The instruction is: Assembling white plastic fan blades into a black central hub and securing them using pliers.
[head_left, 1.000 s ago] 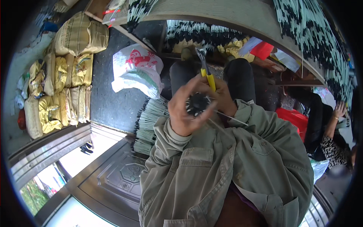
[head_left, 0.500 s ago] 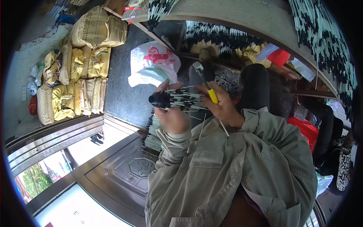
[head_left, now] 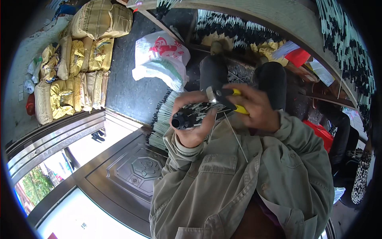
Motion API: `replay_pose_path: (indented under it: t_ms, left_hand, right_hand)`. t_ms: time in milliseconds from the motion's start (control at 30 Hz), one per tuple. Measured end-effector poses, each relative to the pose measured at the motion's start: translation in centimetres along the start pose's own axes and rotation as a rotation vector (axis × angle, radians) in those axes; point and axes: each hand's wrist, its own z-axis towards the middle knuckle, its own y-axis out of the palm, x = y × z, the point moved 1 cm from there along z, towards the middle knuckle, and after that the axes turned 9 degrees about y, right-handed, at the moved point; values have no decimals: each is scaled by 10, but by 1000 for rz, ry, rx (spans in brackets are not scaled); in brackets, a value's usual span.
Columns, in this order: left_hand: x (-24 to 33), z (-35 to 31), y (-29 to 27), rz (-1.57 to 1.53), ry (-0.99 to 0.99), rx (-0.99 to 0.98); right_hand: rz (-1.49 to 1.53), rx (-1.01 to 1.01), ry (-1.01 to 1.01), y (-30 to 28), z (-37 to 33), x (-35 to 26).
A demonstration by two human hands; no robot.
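Clasping a bundle of thin rods (head_left: 195, 113) in the curled left grip (head_left: 193, 134), aiming its round black end (head_left: 180, 121) left. Wrapping the right grip (head_left: 258, 106) around yellow-handled pliers (head_left: 228, 100), keeping their handles spread, just right of the bundle. Hiding part of the bundle; leaving plier-to-rod contact hard to make out.

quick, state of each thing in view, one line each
left hand: wrapped around stick bundle
stick bundle: held, black end showing
right hand: gripping pliers
pliers: handles spread apart
white bag: crumpled
jacket: open at lower front
packages: stacked
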Motion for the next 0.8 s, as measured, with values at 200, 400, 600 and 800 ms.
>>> replay_pose_path:
  t_ms: [200, 400, 600, 800]
  left_hand:
    - [-8, 5, 3, -68, 85, -39]
    - [-9, 8, 6, -13, 64, -117]
    - [-8, 13, 10, -11, -25, -129]
    - [-16, 10, 7, 10, 21, -86]
  right_hand:
    - [-807, 298, -513, -46, 37, -21]
    - [-1118, 698, -910, -55, 58, -22]
    - [-1260, 729, -934, -58, 63, -26]
    - [-1236, 703, -793, -42, 48, -19]
